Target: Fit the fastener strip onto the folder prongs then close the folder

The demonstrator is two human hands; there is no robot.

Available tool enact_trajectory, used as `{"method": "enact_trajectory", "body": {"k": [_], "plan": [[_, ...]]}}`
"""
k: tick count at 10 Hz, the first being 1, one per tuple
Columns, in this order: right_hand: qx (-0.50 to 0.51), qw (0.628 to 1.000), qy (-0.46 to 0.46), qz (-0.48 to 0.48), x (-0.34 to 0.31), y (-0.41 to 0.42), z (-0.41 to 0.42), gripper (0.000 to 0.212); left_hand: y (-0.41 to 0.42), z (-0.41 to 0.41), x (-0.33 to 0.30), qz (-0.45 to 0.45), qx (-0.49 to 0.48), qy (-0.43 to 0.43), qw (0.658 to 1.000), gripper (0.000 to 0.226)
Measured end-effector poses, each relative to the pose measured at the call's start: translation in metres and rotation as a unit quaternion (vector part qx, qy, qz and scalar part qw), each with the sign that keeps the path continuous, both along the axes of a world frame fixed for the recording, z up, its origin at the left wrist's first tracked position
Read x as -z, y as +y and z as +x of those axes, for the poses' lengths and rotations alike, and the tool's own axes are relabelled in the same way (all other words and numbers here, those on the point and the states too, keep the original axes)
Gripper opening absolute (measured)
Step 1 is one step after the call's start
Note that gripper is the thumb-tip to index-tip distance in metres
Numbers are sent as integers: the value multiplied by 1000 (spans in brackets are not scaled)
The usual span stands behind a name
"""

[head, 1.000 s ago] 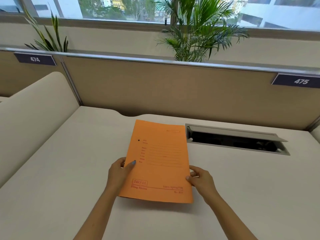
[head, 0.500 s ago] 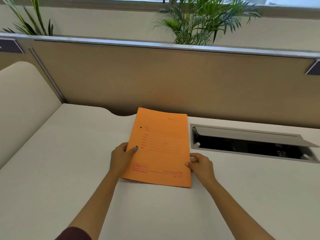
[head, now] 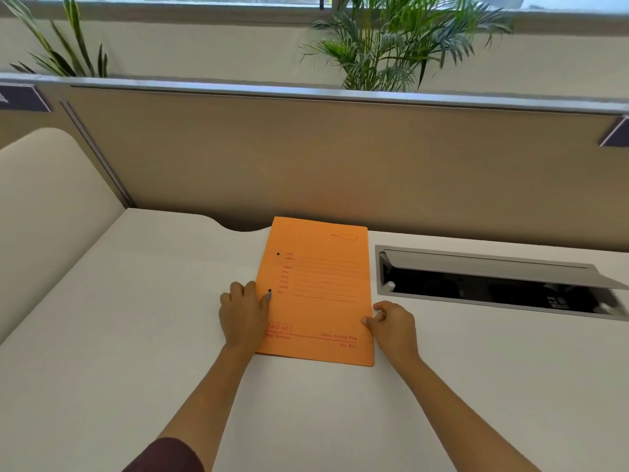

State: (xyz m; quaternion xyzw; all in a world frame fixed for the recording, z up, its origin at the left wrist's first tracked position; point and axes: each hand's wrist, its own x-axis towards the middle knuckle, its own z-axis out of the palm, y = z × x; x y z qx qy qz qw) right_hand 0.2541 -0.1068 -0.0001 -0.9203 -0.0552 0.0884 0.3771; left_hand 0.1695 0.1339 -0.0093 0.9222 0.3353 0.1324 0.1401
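Orange card makes up the folder (head: pixel 315 287), which lies shut and flat on the pale desk (head: pixel 136 335), its spine to the person's left and its short edges near and far. Only the head view is given, looking down over both forearms.

The left hand (head: pixel 242 313) rests on the desk at the spine edge, thumb laid on the cover just below the lower of two dark holes (head: pixel 270 290), fingers curled loosely against the side. It pins the folder more than it grasps it, probably to stop the card sliding. The right hand (head: pixel 394 323) sits at the open edge, thumb tip touching the cover's rim and fingers bent beneath; I cannot tell whether it has pinched the cover or only touches it. That placement suits lifting the cover, which I judge to be the step in hand, since the prongs must be inside.

No fastener strip shows anywhere in view; it may be under the cover, or out of frame.

To the right, a recessed cable tray (head: pixel 493 284) is set into the desk with its lid propped open, well apart from the folder. A beige partition (head: pixel 340 158) stands behind, with plants (head: pixel 401 46) above it.

Red print on the cover is mostly blurred. Form lines fill the middle; the bottom right seems to read "Spring File", with a boxed brand at bottom left that I cannot read.
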Motion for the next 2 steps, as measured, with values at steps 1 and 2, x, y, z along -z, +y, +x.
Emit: {"method": "enact_trajectory", "body": {"k": [1, 2], "plan": [[6, 999, -48, -2, -1, -8, -7, 31, -12, -1, -5, 50, 7, 1, 999, 42], [44, 982, -178, -38, -6, -23, -15, 31, -32, -1, -12, 68, 49, -38, 996, 55]]}}
